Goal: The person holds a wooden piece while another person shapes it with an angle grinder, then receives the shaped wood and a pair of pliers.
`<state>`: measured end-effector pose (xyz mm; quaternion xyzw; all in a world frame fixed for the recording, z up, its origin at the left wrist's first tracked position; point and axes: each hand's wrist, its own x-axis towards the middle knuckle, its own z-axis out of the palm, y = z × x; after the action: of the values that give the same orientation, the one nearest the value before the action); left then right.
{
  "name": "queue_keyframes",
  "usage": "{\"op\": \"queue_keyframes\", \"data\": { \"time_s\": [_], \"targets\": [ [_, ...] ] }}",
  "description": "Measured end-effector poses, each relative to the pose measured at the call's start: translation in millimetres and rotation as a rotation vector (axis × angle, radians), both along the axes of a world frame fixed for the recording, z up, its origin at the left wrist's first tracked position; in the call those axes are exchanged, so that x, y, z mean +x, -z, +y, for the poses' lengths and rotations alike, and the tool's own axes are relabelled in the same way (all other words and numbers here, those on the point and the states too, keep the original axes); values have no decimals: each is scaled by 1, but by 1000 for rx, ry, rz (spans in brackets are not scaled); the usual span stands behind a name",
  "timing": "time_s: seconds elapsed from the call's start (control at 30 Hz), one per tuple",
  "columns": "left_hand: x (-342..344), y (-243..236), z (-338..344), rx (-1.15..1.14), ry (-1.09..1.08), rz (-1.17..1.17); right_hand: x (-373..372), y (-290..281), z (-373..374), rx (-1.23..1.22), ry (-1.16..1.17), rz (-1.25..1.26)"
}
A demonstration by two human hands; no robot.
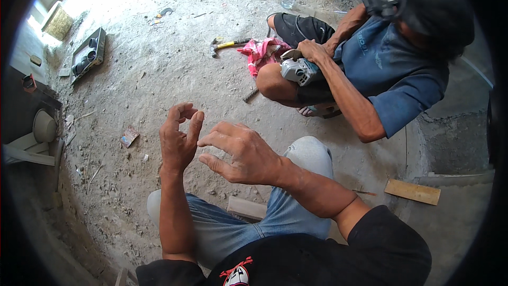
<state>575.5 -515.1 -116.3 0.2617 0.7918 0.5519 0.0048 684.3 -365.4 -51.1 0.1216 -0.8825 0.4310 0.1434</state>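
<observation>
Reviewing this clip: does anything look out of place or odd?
Mildly: a small printed packet lies on the gritty floor, to the left of the person's left hand. Among the dust and rubble, it looks like stray litter.

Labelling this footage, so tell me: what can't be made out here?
All in the head view:
Right hand: its palm, hidden behind its own back.
Power tool: its rear, hidden by the co-worker's forearm.
Pale board: its full shape, overlapped by the jeans.
Crumpled packet: its print, too small.
Shirt print: cut off by the lower edge.
</observation>
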Motion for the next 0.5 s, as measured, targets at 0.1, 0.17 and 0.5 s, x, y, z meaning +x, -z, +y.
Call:
{"op": "queue_keyframes", "data": {
  "time_s": [0.1,0.17,0.5],
  "targets": [
    [0,-1,-4,9,-15,-4,-1,1,-3,7,-6,-11],
    [-1,-1,-5,14,-21,-8,-1,3,-4,16,-5,-21],
    [0,-5,-5,11,-30,-13,-1,2,-4,14,-5,-6]
  ]
}}
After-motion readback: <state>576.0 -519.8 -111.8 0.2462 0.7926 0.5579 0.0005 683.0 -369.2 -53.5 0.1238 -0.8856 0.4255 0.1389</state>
